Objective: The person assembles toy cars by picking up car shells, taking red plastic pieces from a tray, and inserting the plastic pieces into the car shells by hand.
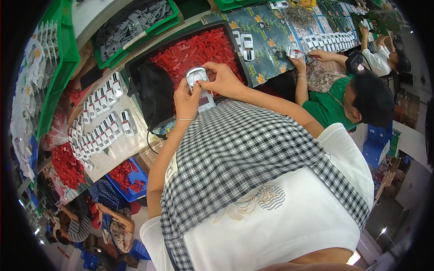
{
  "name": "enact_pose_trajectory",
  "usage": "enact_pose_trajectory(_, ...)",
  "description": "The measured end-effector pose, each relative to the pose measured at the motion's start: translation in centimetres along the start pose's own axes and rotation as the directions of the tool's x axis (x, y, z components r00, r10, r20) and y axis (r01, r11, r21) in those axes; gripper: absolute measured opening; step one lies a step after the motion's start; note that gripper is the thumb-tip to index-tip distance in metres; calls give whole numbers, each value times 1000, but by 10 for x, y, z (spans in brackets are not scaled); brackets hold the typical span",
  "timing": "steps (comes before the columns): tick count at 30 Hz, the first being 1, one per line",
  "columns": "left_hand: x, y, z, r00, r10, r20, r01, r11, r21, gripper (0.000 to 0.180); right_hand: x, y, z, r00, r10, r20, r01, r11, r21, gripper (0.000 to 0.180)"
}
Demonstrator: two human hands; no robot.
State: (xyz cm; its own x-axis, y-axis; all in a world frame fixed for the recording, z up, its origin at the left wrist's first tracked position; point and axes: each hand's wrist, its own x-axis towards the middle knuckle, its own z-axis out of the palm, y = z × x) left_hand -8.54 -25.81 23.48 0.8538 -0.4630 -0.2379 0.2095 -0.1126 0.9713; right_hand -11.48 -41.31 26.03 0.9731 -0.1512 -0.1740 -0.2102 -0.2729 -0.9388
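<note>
Both my hands hold a white toy car body (196, 74) between them, in front of the black tray's (239, 55) near side. My left hand (186, 100) is closed on its left side, the thumb laid over the top. From the right, my right hand (222, 80) grips it with the thumb pressing inward. A small bit of red shows at the thumb tips; whether it is a separate part I cannot tell. Loose red plastic parts (199, 52) fill much of the tray beyond my hands, and a black cloth or bag (156, 90) lies over its left end.
Rows of white toy cars (103, 135) stand on the table at left. Green bins (174, 18) hold grey parts behind the tray. A blue bin (140, 194) of red parts sits at lower left. A co-worker (327, 97) in green works at right beside more white cars (332, 41).
</note>
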Motion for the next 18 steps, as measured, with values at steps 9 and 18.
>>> enact_pose_trajectory(9, -3, 2, -4, 1000, -5, 0, 5, 999, 38, 20, 2, 0, 3, 998, 44, 52, -50, 992, 120, 40)
enact_pose_trajectory(18, -4, 1, -6, 1000, 5, -11, -4, 994, 106, 23, 2, -2, 5, 996, 69, 57, -76, 989, 128, 41)
